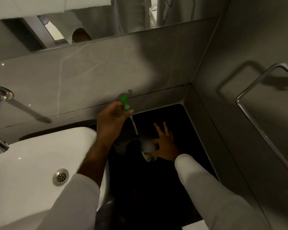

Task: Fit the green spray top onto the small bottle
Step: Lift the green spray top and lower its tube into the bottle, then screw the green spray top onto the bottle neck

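**Head view: spray top lifted clear above the bottle**

We are holding the green spray top (pixel 126 103) pinched in our left hand (pixel 111 116), raised near the back wall (pixel 90 77), its thin dip tube (pixel 134 126) hanging down and ending above the small bottle (pixel 149 151), not touching it. Our right hand (pixel 165 146) is gripping the bottle with thumb and forefinger, the other fingers spreading open. The bottle is standing on the dark counter (pixel 165 188), between the white sink (pixel 32 163) and the side wall (pixel 239 113). We are seeing open counter towards the corner and nearer us; the sink rim is lying just beside our left forearm.
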Motion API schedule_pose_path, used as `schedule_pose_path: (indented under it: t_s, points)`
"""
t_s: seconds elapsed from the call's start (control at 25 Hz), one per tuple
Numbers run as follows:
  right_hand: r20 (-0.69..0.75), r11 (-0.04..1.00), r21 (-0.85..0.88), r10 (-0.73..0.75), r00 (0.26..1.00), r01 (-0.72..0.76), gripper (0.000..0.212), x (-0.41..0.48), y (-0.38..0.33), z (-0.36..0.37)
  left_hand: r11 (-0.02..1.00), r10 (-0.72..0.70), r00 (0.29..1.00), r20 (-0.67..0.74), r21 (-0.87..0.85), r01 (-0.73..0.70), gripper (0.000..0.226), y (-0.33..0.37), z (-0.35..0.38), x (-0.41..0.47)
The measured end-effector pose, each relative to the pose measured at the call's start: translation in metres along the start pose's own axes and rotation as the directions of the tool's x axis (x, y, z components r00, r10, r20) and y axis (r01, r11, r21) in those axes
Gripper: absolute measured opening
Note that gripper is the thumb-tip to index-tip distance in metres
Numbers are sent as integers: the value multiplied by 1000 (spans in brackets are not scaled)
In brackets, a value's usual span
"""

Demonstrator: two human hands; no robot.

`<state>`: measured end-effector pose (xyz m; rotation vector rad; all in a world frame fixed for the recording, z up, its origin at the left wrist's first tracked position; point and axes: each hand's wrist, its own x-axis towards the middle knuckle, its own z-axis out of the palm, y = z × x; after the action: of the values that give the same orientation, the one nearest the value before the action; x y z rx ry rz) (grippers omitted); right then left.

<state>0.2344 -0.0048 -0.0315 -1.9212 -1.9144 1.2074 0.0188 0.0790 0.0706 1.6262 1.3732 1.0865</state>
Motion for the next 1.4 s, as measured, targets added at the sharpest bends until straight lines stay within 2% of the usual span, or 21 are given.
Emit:
schedule_pose_path:
  t_s: [0.04, 0.12, 0.2, 0.48, 0.68, 0.84, 0.96, 1.08, 1.16, 1.28, 1.4]
  points:
    - [-2, 1000, -11, 1, 1000, -1, 51, 2, -1, 1, 999, 20, 1000, 24, -31, -19, 24, 3, 1, -4]
    - [-14, 999, -35, -1, 1000, 0, 50, 4, 0, 2, 998, 62, 998, 22, 20, -63, 28, -1, 7, -13]
    - [-23, 999, -44, 3, 1000, -4, 49, 5, 1, 5, 998, 45, 999, -4, 45, -45, 31, -8, 12, -22]
    - [-7, 999, -29, 37, 999, -37, 53, 5, -1, 4, 999, 17, 1000, -17, -31, -17, 32, -20, 29, -37]
    - [-1, 999, 0, 41, 999, -41, 52, 0, -2, 0, 982, -30, 997, -71, -186, 16, 29, -22, 33, -41]
    - [14, 999, 10, 45, 999, -45, 52, -3, -3, -2, 988, -6, 998, -55, -153, -2, 31, -28, 40, -47]
    - [16, 999, -3, 46, 999, -46, 55, -2, 0, -1, 993, -9, 1000, 21, -117, 12, 32, -44, 50, -53]
    - [17, 999, -2, 41, 999, -41, 58, -1, 4, 2, 988, -87, 981, 171, -109, 107, 30, -61, 60, -66]
    - [12, 999, 4, 36, 999, -36, 59, 1, 6, 4, 982, -77, 955, 285, -146, 123, 38, -68, 60, -70]
    - [21, 999, 17, 45, 999, -45, 61, 4, 9, 4, 976, -59, 908, 415, -168, 140, 22, -75, 57, -60]
    - [28, 999, 18, 48, 998, -48, 65, 3, 9, 5, 969, -95, 852, 514, -149, 198, 19, -80, 57, -62]
